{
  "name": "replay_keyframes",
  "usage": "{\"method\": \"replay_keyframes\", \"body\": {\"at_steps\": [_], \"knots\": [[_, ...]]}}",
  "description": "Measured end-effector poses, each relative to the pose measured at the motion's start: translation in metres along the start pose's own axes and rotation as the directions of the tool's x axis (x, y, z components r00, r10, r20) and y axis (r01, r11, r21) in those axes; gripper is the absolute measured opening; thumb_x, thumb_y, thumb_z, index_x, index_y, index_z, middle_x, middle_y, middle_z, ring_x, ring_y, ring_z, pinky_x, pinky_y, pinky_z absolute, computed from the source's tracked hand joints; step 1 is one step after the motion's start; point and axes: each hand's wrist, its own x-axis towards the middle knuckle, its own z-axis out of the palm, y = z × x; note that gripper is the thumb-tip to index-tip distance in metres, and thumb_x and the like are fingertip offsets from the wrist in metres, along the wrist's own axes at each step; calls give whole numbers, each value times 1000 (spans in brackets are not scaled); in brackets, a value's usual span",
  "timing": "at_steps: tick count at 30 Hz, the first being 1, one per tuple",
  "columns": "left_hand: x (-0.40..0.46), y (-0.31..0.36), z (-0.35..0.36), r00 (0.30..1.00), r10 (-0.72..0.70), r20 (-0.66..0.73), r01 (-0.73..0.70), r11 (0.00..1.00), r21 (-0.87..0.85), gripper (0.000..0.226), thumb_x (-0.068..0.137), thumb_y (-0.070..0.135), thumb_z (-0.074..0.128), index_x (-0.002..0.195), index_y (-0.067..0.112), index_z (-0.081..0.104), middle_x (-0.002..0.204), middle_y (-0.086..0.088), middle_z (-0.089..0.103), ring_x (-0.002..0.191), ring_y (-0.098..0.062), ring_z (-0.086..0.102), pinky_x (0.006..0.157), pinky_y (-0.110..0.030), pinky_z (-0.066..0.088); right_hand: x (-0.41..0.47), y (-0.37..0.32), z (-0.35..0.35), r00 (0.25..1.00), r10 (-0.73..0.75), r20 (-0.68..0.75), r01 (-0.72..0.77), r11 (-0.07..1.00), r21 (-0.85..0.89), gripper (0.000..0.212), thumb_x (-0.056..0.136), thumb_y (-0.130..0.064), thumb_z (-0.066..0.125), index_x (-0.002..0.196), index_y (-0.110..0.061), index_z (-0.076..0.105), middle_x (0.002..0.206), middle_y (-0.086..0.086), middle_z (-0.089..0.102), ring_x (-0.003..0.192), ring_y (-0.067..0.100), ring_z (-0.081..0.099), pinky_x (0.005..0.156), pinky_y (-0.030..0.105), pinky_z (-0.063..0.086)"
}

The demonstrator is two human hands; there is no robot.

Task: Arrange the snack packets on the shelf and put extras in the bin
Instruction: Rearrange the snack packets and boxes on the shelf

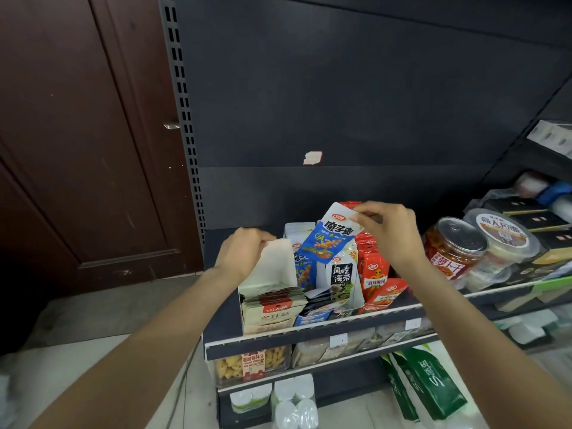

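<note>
The right hand point(388, 230) pinches the white top edge of a blue-and-white foil snack packet point(332, 235) between thumb and curled fingers, holding it tilted in the air above the middle of the dark metal shelf point(315, 331), over the packets standing there. The left hand point(244, 250) grips the raised white flap of an open white cardboard display box point(274, 267) that sits at the shelf's left end, its fingers curled over the flap's upper edge. Inside that box, towards the shelf's front edge, stands a tight row of beige snack packets with red labels point(272, 309). Just right of the box, below the held packet, a white packet with a black label panel point(342, 275) stands upright, with dark-blue and black packets point(322, 305) lying in front of it near the front rail. Behind, near the shelf's back left, a white-and-blue packet stack point(298, 235) leans against the box flap. Right of the middle stand red snack packets point(376, 275), one tipped forward at the front edge. Further right, on the neighbouring shelf section, a clear plastic jar with a silver pull-tab lid and red contents point(453, 252) stands beside a round clear-lidded tub with a brown label point(503, 238). On the level below, under the front rail, a clear tub of pale yellow snacks point(244, 363) is visible, with green-and-white bags point(430, 379) lower right.
</note>
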Motion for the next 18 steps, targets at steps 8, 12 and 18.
{"method": "replay_keyframes", "body": {"at_steps": [8,12,18], "knots": [[6,-3,0,1000,-20,-10,20,1000,-14,30,95,13,50,112,28,70,114,1,69,103,-24,63,88,-36,50,13,4,40,955,-76,287,101,992,-73,19,89,-8,60,104,-7,71,101,7,69,90,16,62,78,10,39],[8,-6,3,1000,-10,-21,10,1000,-17,29,95,15,51,110,29,70,113,4,69,103,-22,63,87,-35,50,13,16,73,939,-49,341,100,986,-133,22,90,-6,58,106,-12,71,107,5,69,97,20,63,87,34,50],[8,-6,3,999,-18,-28,17,999,-29,28,95,17,51,111,30,70,115,5,69,106,-21,62,87,-33,50,16,20,105,951,-19,308,104,959,-262,26,92,-4,48,106,-10,69,107,8,66,96,27,62,80,37,50]]}}
